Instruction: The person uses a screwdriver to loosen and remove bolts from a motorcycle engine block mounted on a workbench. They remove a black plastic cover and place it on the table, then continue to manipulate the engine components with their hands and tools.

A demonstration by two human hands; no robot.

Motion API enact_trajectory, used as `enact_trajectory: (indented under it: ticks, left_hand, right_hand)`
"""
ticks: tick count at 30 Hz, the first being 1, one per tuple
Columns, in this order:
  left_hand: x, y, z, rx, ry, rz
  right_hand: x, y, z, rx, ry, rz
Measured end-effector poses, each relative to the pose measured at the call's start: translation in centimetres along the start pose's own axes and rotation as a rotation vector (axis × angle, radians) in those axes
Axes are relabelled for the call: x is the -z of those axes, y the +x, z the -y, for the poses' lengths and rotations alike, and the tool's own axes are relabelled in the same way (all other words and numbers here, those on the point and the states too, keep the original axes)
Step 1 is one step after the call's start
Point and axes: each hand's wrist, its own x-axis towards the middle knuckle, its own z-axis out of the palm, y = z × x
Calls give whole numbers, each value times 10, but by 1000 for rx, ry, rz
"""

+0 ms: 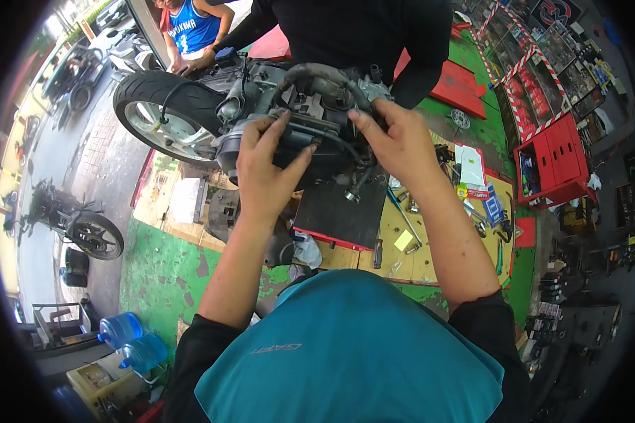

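Observation:
A scooter engine (317,106) with its rear wheel (130,106) attached stands on the bench in front of me. Over its top arches a thick dark hose (317,69). My left hand (264,162) grips a black casing part at the engine's near side, index finger up near the hose's left end and thumb below. My right hand (402,144) pinches at the hose's right end, its thumb against the tube; its other fingertips are partly hidden behind the engine. A thin black cable (331,137) runs between my hands.
Tools lie on the bench at right, among them a screwdriver (378,254) and a long ratchet handle (406,218), beside a yellow note (403,240). Across the engine stands a person in black (353,35); another in blue (194,28) is further left. A red cabinet (554,162) stands right.

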Motion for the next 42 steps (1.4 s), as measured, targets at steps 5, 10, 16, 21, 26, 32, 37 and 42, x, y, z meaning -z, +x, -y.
enact_trajectory:
  ticks: [5,10,16,21,26,32,37,42]
  left_hand:
    - [8,6,-4,-35,-46,9]
    - [4,3,-5,-89,2,-37]
    - [5,8,-16,-47,88,14]
    - [4,12,-19,-83,166,45]
    - [-3,13,-27,-78,161,92]
    - [-15,5,-43,-60,163,153]
    - [-33,-6,-68,19,193,221]
    - [-64,-22,-90,-31,226,227]
  right_hand:
    - [0,9,7,32,-73,-6]
    - [-4,6,8,77,-103,-41]
    - [0,-10,4,165,-176,-105]
    - [12,-27,-1,117,-58,-192]
    - [27,-65,-20,17,207,-360]
    - [18,-133,-82,-169,457,-438]
    - [-1,-205,-153,-432,595,-551]
    - [-3,-297,-221,-735,654,-570]
